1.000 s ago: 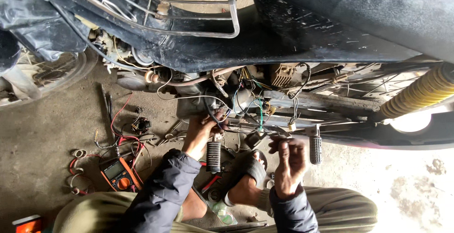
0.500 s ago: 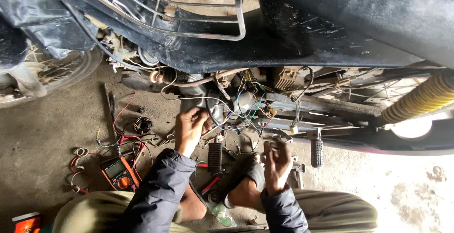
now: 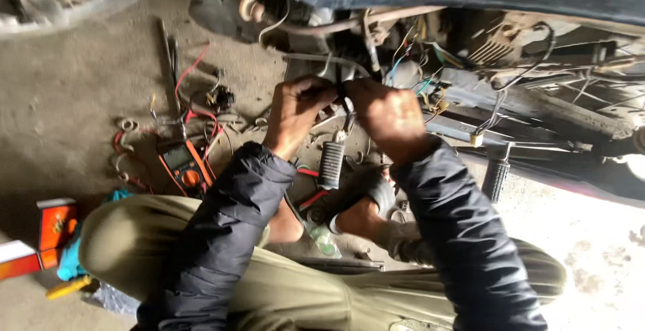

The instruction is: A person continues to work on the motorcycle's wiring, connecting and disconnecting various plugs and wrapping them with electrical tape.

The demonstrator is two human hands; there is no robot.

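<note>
Dusty grey floor (image 3: 74, 103) fills the left side of the frame, and the dark underside of a motorbike (image 3: 510, 69) runs along the top. A person sits low on the floor with knees bent, close to the bike, so both hands can reach into its open middle.

The left hand (image 3: 295, 106) and the right hand (image 3: 390, 113) meet in the middle of the frame. Both hands are curled tight around a small dark part with wires (image 3: 344, 99). I judge they hold it from 2 sides to keep it steady. What the part is, I cannot tell.

Just below the hands, a black ribbed footrest (image 3: 330, 163) hangs down from the bike. Another footrest (image 3: 496, 176) hangs further right. A bunch of coloured wires (image 3: 420, 79) sits just right of the hands, inside the bike.

An orange meter (image 3: 185, 166) lies on the floor at the left, near the person's left knee, with red leads (image 3: 191, 79) curling up from it. It seems kept close for easy reach. An orange and white box (image 3: 47, 233) rests at the lower left edge.
</note>
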